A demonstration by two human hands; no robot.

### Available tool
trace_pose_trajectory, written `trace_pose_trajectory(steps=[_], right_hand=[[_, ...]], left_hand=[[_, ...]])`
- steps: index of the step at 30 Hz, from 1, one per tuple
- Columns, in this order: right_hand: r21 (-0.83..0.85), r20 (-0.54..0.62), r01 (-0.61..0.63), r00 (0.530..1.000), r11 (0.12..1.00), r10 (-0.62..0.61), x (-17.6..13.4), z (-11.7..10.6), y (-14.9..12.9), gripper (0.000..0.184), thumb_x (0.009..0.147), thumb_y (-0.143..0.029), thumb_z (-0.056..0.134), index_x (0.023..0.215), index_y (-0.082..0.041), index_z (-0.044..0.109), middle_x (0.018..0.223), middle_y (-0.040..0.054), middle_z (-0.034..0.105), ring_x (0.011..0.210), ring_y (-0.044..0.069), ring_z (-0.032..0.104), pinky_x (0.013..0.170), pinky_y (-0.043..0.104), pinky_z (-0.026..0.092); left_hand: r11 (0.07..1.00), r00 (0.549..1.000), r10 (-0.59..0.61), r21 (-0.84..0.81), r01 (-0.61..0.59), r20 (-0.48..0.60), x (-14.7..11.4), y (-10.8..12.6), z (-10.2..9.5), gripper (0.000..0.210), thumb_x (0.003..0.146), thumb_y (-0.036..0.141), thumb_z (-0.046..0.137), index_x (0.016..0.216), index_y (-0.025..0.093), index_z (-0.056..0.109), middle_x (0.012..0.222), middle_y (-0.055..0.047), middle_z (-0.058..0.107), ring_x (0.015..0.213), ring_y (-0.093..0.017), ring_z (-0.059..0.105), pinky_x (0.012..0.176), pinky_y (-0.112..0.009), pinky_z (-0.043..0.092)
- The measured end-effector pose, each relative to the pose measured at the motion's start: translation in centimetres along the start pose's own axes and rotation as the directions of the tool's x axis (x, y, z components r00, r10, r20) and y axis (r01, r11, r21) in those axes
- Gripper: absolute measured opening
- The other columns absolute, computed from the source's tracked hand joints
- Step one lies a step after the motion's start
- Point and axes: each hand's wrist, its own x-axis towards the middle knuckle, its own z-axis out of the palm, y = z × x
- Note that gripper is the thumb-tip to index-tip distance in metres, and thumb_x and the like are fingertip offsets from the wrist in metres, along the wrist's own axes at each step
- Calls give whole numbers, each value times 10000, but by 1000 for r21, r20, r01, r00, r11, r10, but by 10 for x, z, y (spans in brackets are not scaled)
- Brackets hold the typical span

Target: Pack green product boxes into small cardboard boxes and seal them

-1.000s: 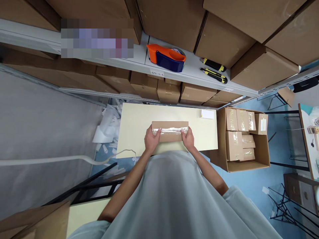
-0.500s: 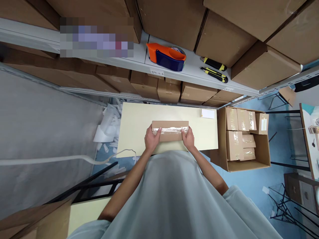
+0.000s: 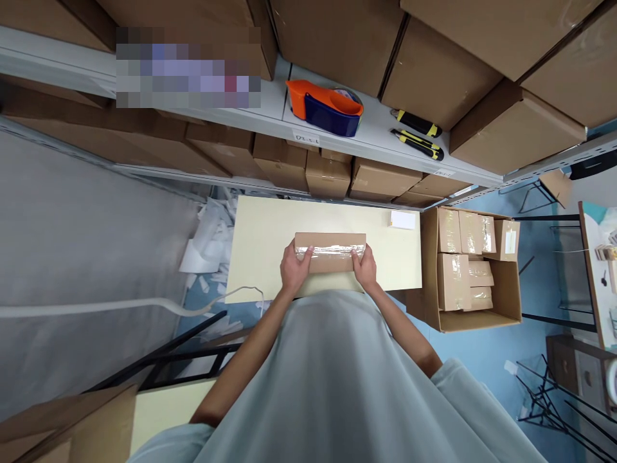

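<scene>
A brown cardboard box [image 3: 330, 262] with clear shiny tape along its length is held between my two hands, over the near part of a pale yellow table [image 3: 265, 225]. My left hand [image 3: 295, 267] grips its left end, thumb on the top face. At the opposite end my right hand [image 3: 364, 265] is closed the same way, thumb near the tape. The fingers beneath the box are hidden. Toward the table's far right corner lies a small white box [image 3: 402, 220].
Right of the table stands a large open carton [image 3: 430, 302] with several taped boxes inside. The shelf [image 3: 376, 128] ahead carries an orange and blue tape dispenser [image 3: 328, 110], two box cutters [image 3: 417, 135] and cartons. A white cable [image 3: 159, 303] hangs at left, near crumpled white packing material [image 3: 212, 238].
The camera view has shifted very slightly. Both hands keep their hold on the box, which stays in nearly the same place.
</scene>
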Motion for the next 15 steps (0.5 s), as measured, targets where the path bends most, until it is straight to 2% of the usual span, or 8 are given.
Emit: trace_pose_trajectory(steps=[15], right_hand=[[-22, -4, -5, 1000, 1000, 5, 0, 0, 1, 643, 1160, -617, 371, 1624, -191, 501, 1518, 190, 676, 1423, 342, 649, 1183, 500, 538]], left_hand=[[1000, 1000, 8, 18, -8, -4, 0, -2, 2, 681, 1055, 664, 555, 1560, 211, 603, 1447, -170, 710, 1348, -342, 691, 1164, -462, 543]])
